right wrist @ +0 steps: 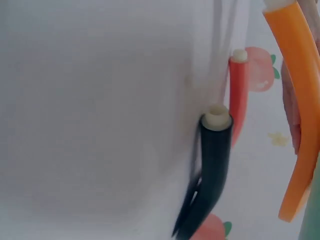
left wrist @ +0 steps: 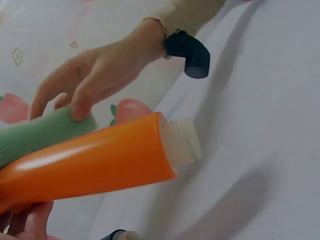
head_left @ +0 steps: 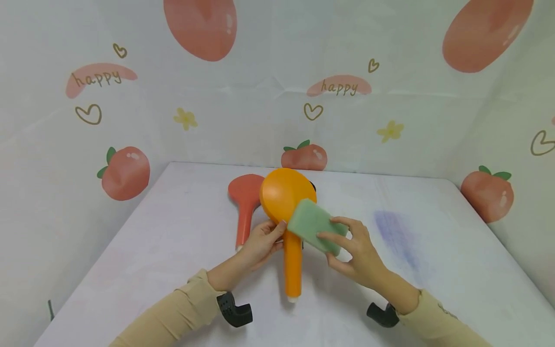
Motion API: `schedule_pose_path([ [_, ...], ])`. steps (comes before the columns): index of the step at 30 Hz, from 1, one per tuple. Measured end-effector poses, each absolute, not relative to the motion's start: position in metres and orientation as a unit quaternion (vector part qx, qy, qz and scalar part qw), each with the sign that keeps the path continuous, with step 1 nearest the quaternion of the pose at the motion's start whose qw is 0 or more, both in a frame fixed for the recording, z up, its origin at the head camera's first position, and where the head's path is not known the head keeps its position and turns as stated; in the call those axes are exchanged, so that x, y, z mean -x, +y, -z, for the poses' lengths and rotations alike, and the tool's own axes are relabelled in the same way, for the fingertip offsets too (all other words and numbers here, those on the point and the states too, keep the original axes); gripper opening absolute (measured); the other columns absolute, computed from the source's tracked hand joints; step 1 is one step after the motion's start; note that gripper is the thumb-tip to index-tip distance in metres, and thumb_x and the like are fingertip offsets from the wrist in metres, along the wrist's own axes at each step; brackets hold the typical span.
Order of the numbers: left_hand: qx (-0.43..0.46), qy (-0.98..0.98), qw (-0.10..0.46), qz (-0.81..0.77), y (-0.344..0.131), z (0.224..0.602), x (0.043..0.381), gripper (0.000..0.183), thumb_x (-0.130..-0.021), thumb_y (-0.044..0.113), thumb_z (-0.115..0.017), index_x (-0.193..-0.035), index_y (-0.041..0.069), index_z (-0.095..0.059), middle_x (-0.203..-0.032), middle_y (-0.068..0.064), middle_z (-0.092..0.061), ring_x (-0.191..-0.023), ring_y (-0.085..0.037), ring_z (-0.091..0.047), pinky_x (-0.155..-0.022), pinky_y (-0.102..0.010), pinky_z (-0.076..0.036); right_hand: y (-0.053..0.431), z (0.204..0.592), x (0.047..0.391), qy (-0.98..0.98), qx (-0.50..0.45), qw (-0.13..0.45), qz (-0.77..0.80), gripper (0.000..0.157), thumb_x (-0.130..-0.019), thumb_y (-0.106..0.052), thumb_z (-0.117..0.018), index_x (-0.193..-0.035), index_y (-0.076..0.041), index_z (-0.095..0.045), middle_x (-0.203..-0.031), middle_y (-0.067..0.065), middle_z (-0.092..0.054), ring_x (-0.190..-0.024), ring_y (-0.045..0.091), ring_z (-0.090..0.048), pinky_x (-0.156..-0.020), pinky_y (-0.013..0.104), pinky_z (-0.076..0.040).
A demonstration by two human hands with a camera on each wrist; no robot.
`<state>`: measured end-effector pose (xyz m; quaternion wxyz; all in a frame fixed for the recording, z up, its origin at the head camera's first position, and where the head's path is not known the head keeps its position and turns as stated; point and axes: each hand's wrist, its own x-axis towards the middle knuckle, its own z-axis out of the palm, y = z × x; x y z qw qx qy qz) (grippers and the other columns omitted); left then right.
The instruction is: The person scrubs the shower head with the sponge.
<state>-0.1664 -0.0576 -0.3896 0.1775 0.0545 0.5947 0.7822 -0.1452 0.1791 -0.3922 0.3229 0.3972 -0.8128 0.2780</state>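
My left hand (head_left: 261, 243) grips an orange shower head (head_left: 293, 265) at the neck, with the round head up and the handle pointing down toward me. In the left wrist view, the handle (left wrist: 105, 160) ends in a pale threaded connector (left wrist: 184, 142). Between the thumb and fingers of my right hand (head_left: 360, 250) is a pale green sponge (head_left: 312, 225). The sponge's left corner overlaps the neck of the orange shower head in the head view. The back of the orange head is hidden.
A red shower head (head_left: 245, 190) lies on the white table (head_left: 143, 270), left of the orange one. Behind the orange one is a black shower head (right wrist: 215, 160), mostly hidden in the head view. A fruit-printed cloth (head_left: 260, 106) hangs around the table's back and sides.
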Motion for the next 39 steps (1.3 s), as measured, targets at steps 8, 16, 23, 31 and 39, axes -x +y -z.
schedule_pose_path([
  [8,-0.047,0.595,0.159,-0.787,-0.057,0.387,0.167,0.046,-0.100,0.026,-0.041,-0.128,-0.011,-0.041,-0.098,0.010,-0.060,-0.091,-0.003,-0.058,-0.083,-0.018,-0.051,0.177,0.391,0.143,-0.811,-0.422,0.306,-0.266,0.031,-0.092,-0.035,-0.042,-0.107,-0.024,-0.067,-0.120,0.018,-0.051,-0.109,0.029,-0.042,-0.084,0.043,-0.033],
  [16,0.023,0.599,0.132,-0.790,-0.059,0.383,0.171,0.043,-0.099,0.025,-0.045,-0.129,-0.006,-0.044,-0.122,-0.014,-0.059,-0.097,-0.011,-0.059,-0.091,-0.026,-0.052,0.178,0.392,0.132,-0.768,-0.548,0.263,-0.203,0.028,-0.090,-0.027,-0.044,-0.107,-0.031,-0.065,-0.122,0.010,-0.051,-0.109,0.026,-0.042,-0.088,0.042,-0.035],
  [23,0.035,0.596,0.134,-0.791,-0.059,0.383,0.173,0.041,-0.099,0.024,-0.045,-0.127,-0.005,-0.044,-0.119,-0.013,-0.057,-0.094,-0.010,-0.058,-0.087,-0.023,-0.053,0.174,0.392,0.135,-0.762,-0.535,0.294,-0.214,0.030,-0.088,-0.024,-0.042,-0.104,-0.027,-0.068,-0.119,0.012,-0.053,-0.107,0.028,-0.043,-0.088,0.042,-0.034],
  [31,0.029,0.594,0.137,-0.792,-0.059,0.382,0.172,0.037,-0.099,0.022,-0.046,-0.120,-0.009,-0.049,-0.099,-0.001,-0.059,-0.083,-0.005,-0.058,-0.073,-0.015,-0.052,0.175,0.390,0.137,-0.785,-0.501,0.282,-0.232,0.028,-0.087,-0.024,-0.048,-0.108,-0.027,-0.066,-0.121,0.013,-0.052,-0.109,0.026,-0.042,-0.088,0.043,-0.035],
  [39,0.051,0.586,0.122,-0.799,-0.060,0.381,0.174,0.047,-0.096,0.021,-0.050,-0.131,-0.008,-0.040,-0.130,-0.023,-0.051,-0.100,-0.017,-0.061,-0.094,-0.034,-0.050,0.176,0.390,0.131,-0.746,-0.585,0.243,-0.205,0.035,-0.076,-0.015,-0.055,-0.104,-0.032,-0.066,-0.123,0.006,-0.051,-0.110,0.026,-0.043,-0.090,0.040,-0.036],
])
